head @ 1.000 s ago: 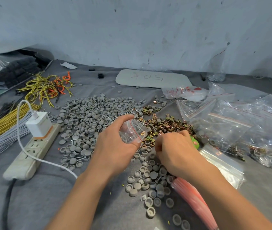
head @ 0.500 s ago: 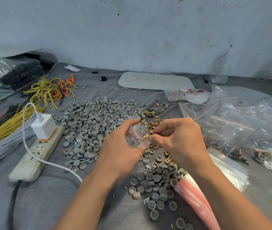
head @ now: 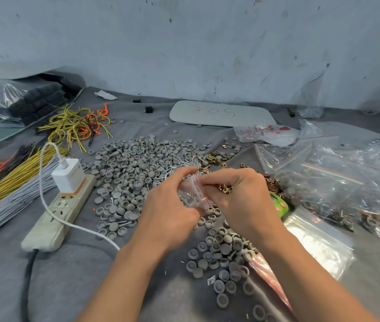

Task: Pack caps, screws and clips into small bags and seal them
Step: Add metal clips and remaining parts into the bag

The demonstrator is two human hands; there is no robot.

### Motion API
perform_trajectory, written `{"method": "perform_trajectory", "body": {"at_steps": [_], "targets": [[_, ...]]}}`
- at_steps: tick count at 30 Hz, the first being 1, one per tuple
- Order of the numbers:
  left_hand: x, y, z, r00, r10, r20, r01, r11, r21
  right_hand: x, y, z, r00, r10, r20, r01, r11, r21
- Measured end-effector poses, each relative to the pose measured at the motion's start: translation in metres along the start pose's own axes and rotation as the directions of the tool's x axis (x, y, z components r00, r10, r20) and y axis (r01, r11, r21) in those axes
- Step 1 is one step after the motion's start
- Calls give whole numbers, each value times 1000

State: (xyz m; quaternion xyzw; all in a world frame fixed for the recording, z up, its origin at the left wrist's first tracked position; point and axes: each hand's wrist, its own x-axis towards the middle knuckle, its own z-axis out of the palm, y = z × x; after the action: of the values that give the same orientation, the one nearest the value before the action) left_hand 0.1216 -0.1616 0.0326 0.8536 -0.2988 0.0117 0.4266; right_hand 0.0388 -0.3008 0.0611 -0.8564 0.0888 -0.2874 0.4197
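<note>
Two hands (head: 168, 212) (head: 240, 201) pinch the bag (head: 192, 194) between them, seemingly at its seal.

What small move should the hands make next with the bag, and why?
Probably slide the right hand along the red zip strip to press it shut: the left hand holds the small bag, parts show inside, and both hands pinch its mouth.

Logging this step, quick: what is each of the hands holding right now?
Left hand: grips the small bag from the side.
Right hand: pinches the same bag at its red-striped mouth.
</note>
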Motion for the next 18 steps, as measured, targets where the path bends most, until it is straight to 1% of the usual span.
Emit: {"method": "perform_trajectory", "body": {"at_steps": [1, 3, 5, 6, 7, 9, 10, 11, 12, 13, 15, 17, 18], "targets": [[0, 0, -1, 1000, -6, -4, 6, 1000, -10, 0, 0, 1, 1000, -26, -11, 26, 1000, 12], [0, 0, -3, 999, -25, -20, 23, 998, -58, 1, 0, -1, 998, -14, -68, 19, 997, 74], [-1, 0, -6, 997, -37, -61, 30, 994, -102, 2, 1, -5, 990, 48, -135, -39, 997, 72], [-1, 1, -7, 995, -40, -88, 30, 992, -121, 2, 3, -6, 987, 99, -127, -91, 993, 71], [-1, 2, -8, 992, -49, -113, 33, 989, -141, 2, 2, -7, 985, 160, -61, -154, 983, 99], [-2, 4, -8, 988, -73, -135, 51, 987, -154, -3, -1, -4, 962, 233, 141, -256, 950, 176], [-2, 6, -8, 988, -68, -139, 50, 991, -126, -5, -3, 0, 944, 238, 228, -283, 940, 189], [-3, 8, -7, 988, -53, -142, 41, 996, -85, -7, -5, 5, 937, 220, 273, -277, 941, 193], [-3, 9, -7, 989, -39, -142, 32, 998, -51, -8, -5, 10, 944, 196, 266, -252, 949, 192], [-4, 11, -7, 990, -35, -136, 30, 999, -38, -8, -5, 12, 958, 195, 212, -236, 953, 189], [-5, 13, -9, 993, -45, -104, 37, 996, -79, -6, -4, 12, 972, 223, 77, -234, 952, 196], [-5, 12, -14, 994, -86, -65, 70, 974, -218, -3, -1, 7, 967, 255, 1, -247, 934, 257], [-5, 12, -17, 992, -117, -56, 92, 939, -331, -1, -1, 3, 966, 259, -17, -243, 927, 286]]}}
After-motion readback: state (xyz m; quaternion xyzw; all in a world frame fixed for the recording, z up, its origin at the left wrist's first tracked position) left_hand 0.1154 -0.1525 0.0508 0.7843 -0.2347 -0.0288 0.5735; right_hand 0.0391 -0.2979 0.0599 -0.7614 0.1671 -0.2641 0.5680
